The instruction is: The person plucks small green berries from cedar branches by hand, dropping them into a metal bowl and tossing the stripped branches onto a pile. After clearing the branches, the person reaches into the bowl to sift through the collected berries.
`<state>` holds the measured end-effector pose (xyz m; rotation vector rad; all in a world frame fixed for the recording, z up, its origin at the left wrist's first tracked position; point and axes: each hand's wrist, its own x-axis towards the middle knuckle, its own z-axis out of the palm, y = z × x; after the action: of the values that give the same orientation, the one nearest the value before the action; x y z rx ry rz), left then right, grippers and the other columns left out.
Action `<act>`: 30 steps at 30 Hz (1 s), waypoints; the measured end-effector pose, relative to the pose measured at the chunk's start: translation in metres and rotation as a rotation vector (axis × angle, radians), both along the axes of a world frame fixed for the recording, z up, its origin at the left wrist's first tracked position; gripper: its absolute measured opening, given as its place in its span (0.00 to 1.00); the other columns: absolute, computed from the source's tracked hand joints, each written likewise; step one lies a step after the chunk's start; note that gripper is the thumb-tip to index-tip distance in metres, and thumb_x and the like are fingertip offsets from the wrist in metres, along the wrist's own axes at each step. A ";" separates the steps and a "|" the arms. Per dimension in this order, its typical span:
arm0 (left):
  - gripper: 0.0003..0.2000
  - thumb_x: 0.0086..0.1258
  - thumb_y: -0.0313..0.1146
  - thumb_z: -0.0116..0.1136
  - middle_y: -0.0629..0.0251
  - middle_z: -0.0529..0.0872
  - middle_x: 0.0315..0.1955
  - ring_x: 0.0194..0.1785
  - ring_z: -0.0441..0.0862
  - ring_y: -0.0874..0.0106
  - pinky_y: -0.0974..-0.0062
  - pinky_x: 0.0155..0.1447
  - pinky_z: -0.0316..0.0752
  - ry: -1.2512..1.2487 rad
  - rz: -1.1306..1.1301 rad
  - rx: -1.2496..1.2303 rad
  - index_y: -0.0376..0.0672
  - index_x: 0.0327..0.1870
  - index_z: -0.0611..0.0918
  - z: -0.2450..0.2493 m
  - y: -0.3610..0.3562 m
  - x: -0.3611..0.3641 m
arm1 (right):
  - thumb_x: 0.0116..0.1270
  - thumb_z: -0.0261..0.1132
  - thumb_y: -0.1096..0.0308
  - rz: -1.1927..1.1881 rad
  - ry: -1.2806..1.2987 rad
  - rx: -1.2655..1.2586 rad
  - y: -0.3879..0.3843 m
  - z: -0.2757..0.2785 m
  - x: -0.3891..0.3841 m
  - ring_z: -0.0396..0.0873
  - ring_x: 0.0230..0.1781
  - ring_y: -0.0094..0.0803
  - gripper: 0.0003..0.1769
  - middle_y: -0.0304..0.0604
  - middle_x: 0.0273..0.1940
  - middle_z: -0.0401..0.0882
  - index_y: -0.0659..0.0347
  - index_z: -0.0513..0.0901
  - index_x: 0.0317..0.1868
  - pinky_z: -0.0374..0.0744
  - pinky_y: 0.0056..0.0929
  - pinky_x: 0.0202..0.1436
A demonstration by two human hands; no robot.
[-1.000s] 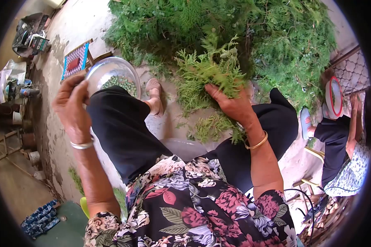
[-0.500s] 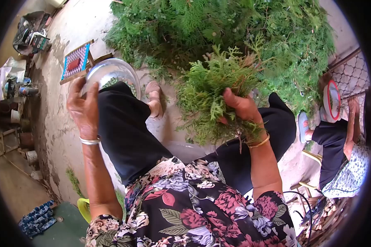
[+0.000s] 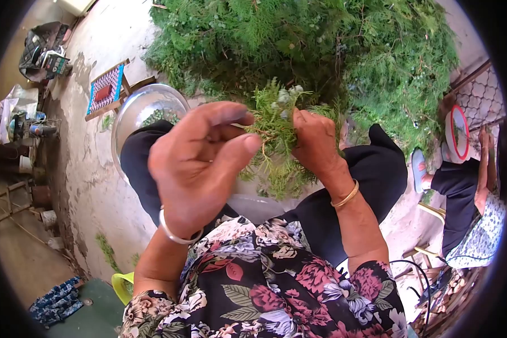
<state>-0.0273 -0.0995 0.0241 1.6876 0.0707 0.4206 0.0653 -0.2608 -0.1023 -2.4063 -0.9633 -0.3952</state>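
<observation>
My right hand [image 3: 320, 143] is closed round a leafy arborvitae sprig [image 3: 276, 121], holding it in front of my lap. Pale green cones [image 3: 284, 97] cluster at the top of this sprig. To its left is my left hand [image 3: 200, 160], its fingers curved and apart with nothing between them, thumb tip right beside the foliage. Past that hand, by my left knee, a shiny metal basin [image 3: 124, 115] holds small green pieces. My knee and left hand hide part of it.
A large heap of cut arborvitae branches [image 3: 253, 34] covers the ground ahead. A small woven-seat stool [image 3: 105, 90] stands beyond the basin. At the right sits another person [image 3: 462, 203], near a red-rimmed basin [image 3: 450, 132]. Firewood [image 3: 459, 298] lies at the lower right.
My left hand has swung from the basin to the right, up to the sprig. My right hand has turned and moved slightly left, and cones now show at the sprig's top.
</observation>
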 end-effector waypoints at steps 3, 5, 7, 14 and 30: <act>0.15 0.56 0.19 0.64 0.59 0.83 0.35 0.33 0.79 0.81 0.84 0.35 0.77 0.218 -0.044 0.048 0.25 0.44 0.76 -0.018 -0.004 0.014 | 0.43 0.61 0.76 0.018 -0.052 -0.014 0.001 -0.005 -0.002 0.77 0.26 0.42 0.12 0.44 0.24 0.75 0.62 0.75 0.32 0.74 0.37 0.30; 0.19 0.52 0.24 0.68 0.61 0.83 0.31 0.30 0.78 0.82 0.83 0.33 0.76 0.383 -0.057 0.088 0.25 0.43 0.76 -0.033 -0.002 0.022 | 0.45 0.61 0.76 0.030 -0.081 -0.010 0.002 -0.005 -0.003 0.77 0.25 0.40 0.11 0.44 0.24 0.75 0.62 0.75 0.32 0.74 0.36 0.29; 0.18 0.51 0.26 0.69 0.63 0.82 0.28 0.28 0.77 0.82 0.81 0.31 0.74 0.403 -0.056 0.071 0.26 0.40 0.77 -0.042 0.000 0.027 | 0.48 0.60 0.75 0.040 -0.121 -0.071 0.003 -0.006 -0.004 0.77 0.24 0.38 0.08 0.43 0.23 0.74 0.63 0.75 0.31 0.75 0.34 0.28; 0.09 0.51 0.26 0.68 0.73 0.77 0.19 0.23 0.70 0.86 0.84 0.24 0.65 0.339 -0.123 0.121 0.31 0.28 0.80 -0.059 -0.002 0.036 | 0.51 0.59 0.73 0.076 -0.126 -0.144 0.009 -0.006 -0.008 0.78 0.23 0.35 0.07 0.42 0.22 0.75 0.64 0.76 0.32 0.75 0.31 0.27; 0.05 0.48 0.24 0.63 0.74 0.73 0.13 0.18 0.67 0.85 0.83 0.22 0.62 0.387 -0.039 0.349 0.35 0.22 0.77 -0.059 0.006 0.017 | 0.48 0.60 0.75 0.075 -0.094 -0.220 0.012 -0.007 -0.009 0.79 0.24 0.36 0.05 0.44 0.22 0.76 0.62 0.73 0.28 0.76 0.32 0.28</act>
<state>-0.0100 -0.0931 -0.0352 2.0941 0.2606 0.0714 0.0565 -0.2491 -0.1090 -2.5568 -1.1902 -0.3959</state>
